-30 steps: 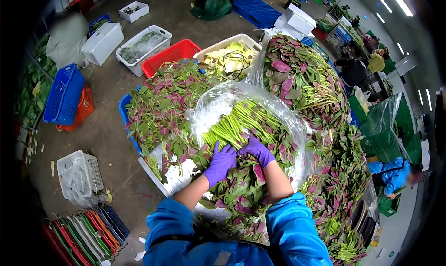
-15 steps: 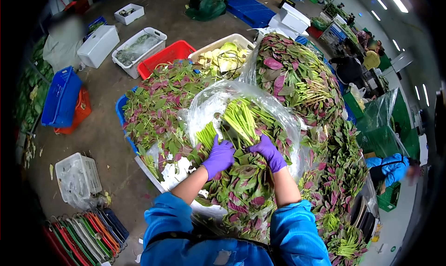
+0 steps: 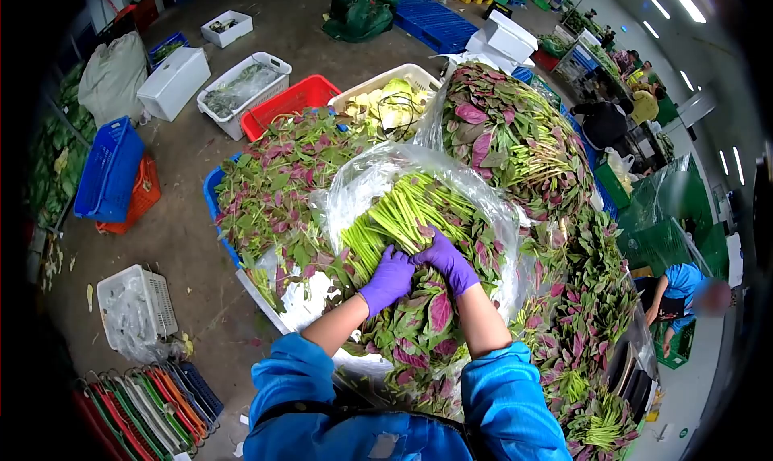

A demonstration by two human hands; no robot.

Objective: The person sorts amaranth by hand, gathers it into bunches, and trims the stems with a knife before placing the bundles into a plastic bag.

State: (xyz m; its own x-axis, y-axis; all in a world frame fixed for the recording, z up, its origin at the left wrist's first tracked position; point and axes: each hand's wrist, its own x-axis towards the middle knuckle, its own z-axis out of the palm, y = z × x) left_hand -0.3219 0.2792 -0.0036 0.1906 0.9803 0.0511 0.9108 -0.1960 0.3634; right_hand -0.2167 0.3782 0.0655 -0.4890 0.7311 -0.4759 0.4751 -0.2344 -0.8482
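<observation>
Green stems of red amaranth (image 3: pixel 398 215) lie side by side inside an open clear plastic bag (image 3: pixel 348 179), their leafy ends toward me. My left hand (image 3: pixel 389 282), in a purple glove, has its fingers curled against the stems on the left side. Also gloved in purple, my right hand (image 3: pixel 448 261) grips the amaranth just to the right, and its fingertips nearly meet those of the left. Leaves hide part of what each hand holds. Green and purple leaves (image 3: pixel 427 320) spread below both hands.
Loose amaranth (image 3: pixel 278 187) is heaped at left, with a large bagged pile (image 3: pixel 515 131) behind and more bunches (image 3: pixel 596 276) at right. A red crate (image 3: pixel 290 99) and a cream crate of pale leaves (image 3: pixel 386 107) stand beyond. A co-worker in blue (image 3: pixel 683 288) bends at far right.
My hands have come closer together, the right moving left and the left slightly right. The gap between the stem bunches has closed. The co-worker at right has shifted their arms.
</observation>
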